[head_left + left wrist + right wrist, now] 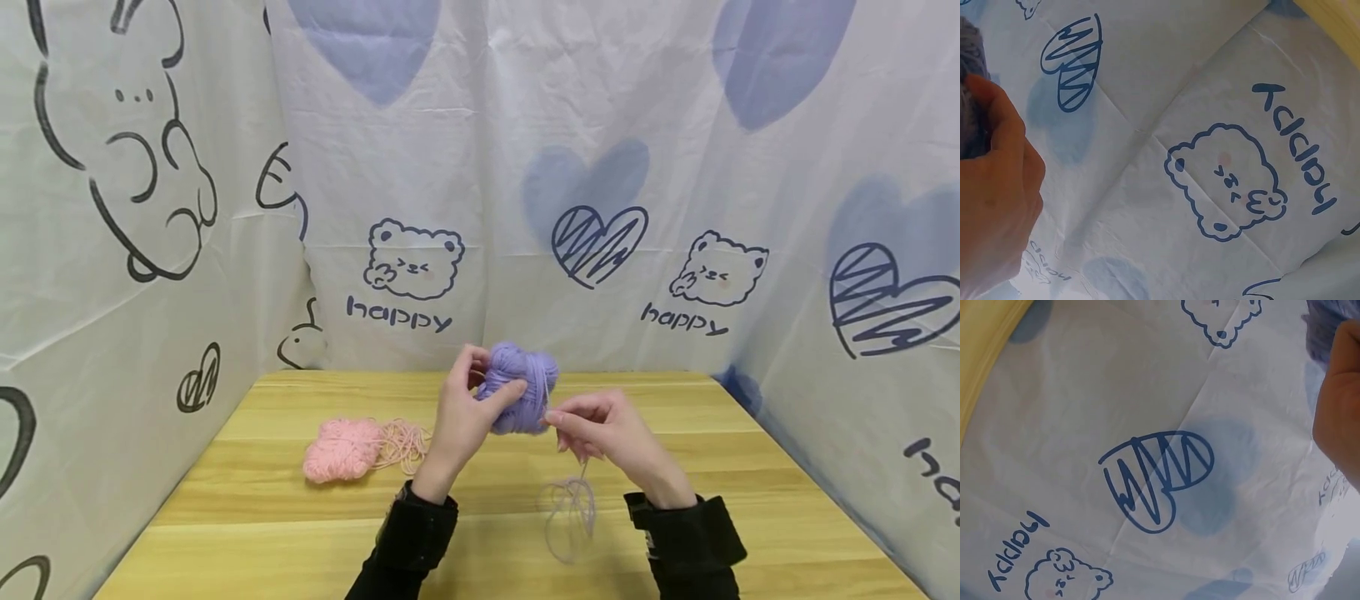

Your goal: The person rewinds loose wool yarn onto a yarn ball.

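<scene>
My left hand [467, 408] grips a purple ball of yarn [525, 385] above the wooden table [247, 500], thumb across its front. My right hand [592, 429] pinches the purple strand right beside the ball. From that hand the loose purple strand [572, 508] hangs down and lies in loops on the table. In the left wrist view the left hand [994, 200] fills the lower left with a bit of purple yarn [971, 47] behind it. The right wrist view shows only an edge of the right hand [1340, 406] and some purple yarn [1322, 325].
A pink ball of yarn [341, 450] with a loose tangle of pink strand [402, 442] lies on the table to the left. White printed cloth walls [675, 167] close the table in on the left, back and right.
</scene>
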Motion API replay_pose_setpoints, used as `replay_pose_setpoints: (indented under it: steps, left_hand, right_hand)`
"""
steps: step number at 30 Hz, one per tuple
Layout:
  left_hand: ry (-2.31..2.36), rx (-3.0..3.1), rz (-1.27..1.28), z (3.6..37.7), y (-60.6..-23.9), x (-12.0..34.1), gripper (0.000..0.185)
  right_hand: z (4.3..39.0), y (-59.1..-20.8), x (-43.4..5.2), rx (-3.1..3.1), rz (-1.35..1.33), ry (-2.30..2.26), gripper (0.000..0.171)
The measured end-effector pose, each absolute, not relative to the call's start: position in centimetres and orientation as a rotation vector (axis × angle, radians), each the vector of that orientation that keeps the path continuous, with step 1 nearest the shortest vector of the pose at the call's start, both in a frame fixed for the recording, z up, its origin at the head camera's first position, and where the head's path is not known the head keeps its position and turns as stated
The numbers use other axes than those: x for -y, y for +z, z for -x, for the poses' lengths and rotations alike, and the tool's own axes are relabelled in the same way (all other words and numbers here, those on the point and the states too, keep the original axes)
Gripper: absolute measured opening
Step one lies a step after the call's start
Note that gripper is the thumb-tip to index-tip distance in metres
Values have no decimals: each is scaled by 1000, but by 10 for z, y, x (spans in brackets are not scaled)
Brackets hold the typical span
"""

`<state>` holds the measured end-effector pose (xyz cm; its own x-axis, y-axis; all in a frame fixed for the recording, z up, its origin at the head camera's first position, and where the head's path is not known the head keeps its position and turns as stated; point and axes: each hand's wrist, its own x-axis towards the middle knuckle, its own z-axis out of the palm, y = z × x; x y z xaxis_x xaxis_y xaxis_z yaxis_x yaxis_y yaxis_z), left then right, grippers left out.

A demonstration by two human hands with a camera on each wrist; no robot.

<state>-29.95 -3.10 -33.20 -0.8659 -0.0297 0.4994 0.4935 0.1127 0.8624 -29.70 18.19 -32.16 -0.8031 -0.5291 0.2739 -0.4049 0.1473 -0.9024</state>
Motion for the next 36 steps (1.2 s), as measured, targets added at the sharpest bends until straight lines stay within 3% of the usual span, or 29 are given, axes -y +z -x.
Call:
replay_pose_setpoints:
  steps: [14, 22, 30, 36]
  left_hand:
    - [-2153, 1679, 456, 298, -325, 31, 36]
    - [-2384, 1583, 611, 297, -323, 35, 32]
    - [-2464, 1659, 816, 296, -323, 41, 29]
    - [-2387, 1901, 1020, 294, -324, 45, 35]
  right_hand:
    - [305, -332, -172, -2263, 951, -1648, 23]
    - [307, -334, -176, -2258, 934, -1648, 25]
    - [307, -331, -190, -2182, 1122, -1575, 12]
    - [306, -329, -194, -2223, 1025, -1612, 10]
